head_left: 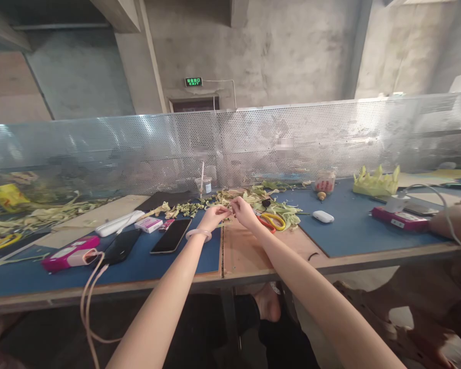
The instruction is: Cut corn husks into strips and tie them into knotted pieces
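My left hand (212, 219), with a pale bangle (198, 234) at its wrist, is raised over the table's middle with its fingers pinched together. My right hand (245, 212) meets it there, thumb and fingertips closed in a pinch. Whatever lies between the fingertips is too small to make out. Just behind both hands spreads a heap of pale green leaf-like pieces (292, 215). Scissors with yellow handles (278, 222) and an orange-red handle (267, 223) lie right of my right hand. Nearest my left hand is a black phone (171, 236).
Left are a magenta power bank (71, 253) with a cable, a dark phone (122, 247), a white elongated case (119, 223) and a small pink-white box (149, 224). Right are an earphone case (323, 217), a jar (325, 182) and another person's arm (451, 221). A perforated metal screen (311, 136) stands behind.
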`<state>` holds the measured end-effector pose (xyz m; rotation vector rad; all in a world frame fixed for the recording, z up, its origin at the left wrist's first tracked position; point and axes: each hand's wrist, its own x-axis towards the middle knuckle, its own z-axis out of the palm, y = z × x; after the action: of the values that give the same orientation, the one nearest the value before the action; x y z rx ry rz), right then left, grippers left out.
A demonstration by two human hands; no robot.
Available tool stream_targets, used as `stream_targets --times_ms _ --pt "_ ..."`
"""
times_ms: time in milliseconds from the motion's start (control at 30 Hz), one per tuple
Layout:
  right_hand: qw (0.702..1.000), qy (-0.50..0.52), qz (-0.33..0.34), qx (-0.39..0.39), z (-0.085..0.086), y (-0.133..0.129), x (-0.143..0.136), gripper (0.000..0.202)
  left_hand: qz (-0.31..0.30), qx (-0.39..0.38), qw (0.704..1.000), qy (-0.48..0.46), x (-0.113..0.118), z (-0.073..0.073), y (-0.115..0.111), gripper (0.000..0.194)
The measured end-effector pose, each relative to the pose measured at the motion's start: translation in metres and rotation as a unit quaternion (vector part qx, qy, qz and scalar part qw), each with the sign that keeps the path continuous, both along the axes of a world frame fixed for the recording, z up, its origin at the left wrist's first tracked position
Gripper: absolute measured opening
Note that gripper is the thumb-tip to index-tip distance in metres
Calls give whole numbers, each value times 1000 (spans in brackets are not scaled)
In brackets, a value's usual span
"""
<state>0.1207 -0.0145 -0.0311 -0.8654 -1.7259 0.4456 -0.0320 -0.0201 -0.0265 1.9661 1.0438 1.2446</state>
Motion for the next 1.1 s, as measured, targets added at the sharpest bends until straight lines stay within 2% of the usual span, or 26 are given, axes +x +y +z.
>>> stream_targets --times_ms 267,467,667,767,900,1100 --pt "999 5 -43 13 4 -4 0 12 -19 -14 1000 1 0 1 -1 23" --pt "999 11 -29 17 3 -2 -1 12 -10 -15 1000 -4 1 0 -2 26" --pt "1000 17 3 8 3 -3 -1 13 15 7 999 -35 2 4 -8 49" --pt "1000 22 8 5 5 -6 -1 14 20 1 1000 -24 3 7 -12 44" --pt "1000 9 1 18 7 -9 -1 16 63 -9 998 -29 3 9 -14 38" --pt "999 -3 13 30 7 -10 0 15 34 -6 999 -24 2 9 -13 37"
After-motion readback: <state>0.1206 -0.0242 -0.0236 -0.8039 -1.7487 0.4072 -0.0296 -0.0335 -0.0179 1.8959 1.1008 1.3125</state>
